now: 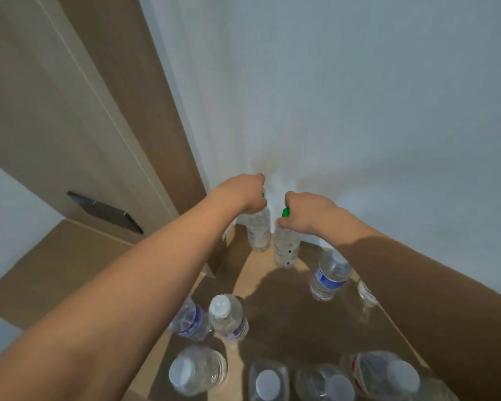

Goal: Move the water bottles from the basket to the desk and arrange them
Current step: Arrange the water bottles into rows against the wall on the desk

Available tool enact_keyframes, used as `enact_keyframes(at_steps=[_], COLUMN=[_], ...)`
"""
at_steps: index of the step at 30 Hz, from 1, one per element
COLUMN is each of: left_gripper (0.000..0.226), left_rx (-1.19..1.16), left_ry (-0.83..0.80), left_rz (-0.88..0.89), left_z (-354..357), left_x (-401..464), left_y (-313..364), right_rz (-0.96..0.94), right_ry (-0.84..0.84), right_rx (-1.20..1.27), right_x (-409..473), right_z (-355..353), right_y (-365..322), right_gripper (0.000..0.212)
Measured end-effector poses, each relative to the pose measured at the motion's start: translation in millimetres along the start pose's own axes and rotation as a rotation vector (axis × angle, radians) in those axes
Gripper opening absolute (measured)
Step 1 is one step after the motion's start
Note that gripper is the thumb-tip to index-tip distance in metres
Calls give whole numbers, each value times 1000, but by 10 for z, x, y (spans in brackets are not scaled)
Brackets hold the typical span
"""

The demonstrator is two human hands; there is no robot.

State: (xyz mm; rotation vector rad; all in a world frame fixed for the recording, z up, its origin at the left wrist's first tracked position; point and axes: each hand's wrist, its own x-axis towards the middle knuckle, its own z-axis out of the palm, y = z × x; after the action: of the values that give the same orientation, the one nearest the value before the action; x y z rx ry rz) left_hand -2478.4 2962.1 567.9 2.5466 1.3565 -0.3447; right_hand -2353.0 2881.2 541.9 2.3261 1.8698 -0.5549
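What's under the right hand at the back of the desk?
The right hand grips the top of a clear bottle standing on the desk; a bit of green cap shows, the rest is covered.

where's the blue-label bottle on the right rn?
Head view, right of centre: the blue-label bottle stands on the desk just under the right forearm, nearer the camera than the green-capped bottle gripped by the right hand.

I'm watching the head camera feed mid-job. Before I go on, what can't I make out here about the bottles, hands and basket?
Head view only:
- Basket: not in frame.
- Left hand hides its bottle's neck; only a sliver of green cap shows.
- Right hand covers most of its bottle's cap.
- Small bottle: mostly behind the right forearm.
- Front-row bottles: cut by the bottom edge.
- Labels: too blurred to read.
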Motion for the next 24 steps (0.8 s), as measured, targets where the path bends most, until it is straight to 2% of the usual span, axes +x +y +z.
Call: enact_keyframes(at_steps=[6, 11, 16, 24], left_gripper=[33, 32, 28, 32], left_rx=[48, 40, -35, -224], left_ry=[-10, 23, 59, 74], left_rz=[52, 107, 21, -117], left_z=[227, 219, 169, 255], left_x=[328, 445, 472, 436], left_y=[-128, -157, -166, -206], right_rz=[-66, -145, -186, -193], right_ry=[65, 102, 186, 172], right_rx=[-53, -122, -102, -121], right_x=[176, 232, 321, 442], right_z=[18, -35, -138, 20], right_y=[86, 152, 110, 28], right_gripper=[30, 29, 26, 21])
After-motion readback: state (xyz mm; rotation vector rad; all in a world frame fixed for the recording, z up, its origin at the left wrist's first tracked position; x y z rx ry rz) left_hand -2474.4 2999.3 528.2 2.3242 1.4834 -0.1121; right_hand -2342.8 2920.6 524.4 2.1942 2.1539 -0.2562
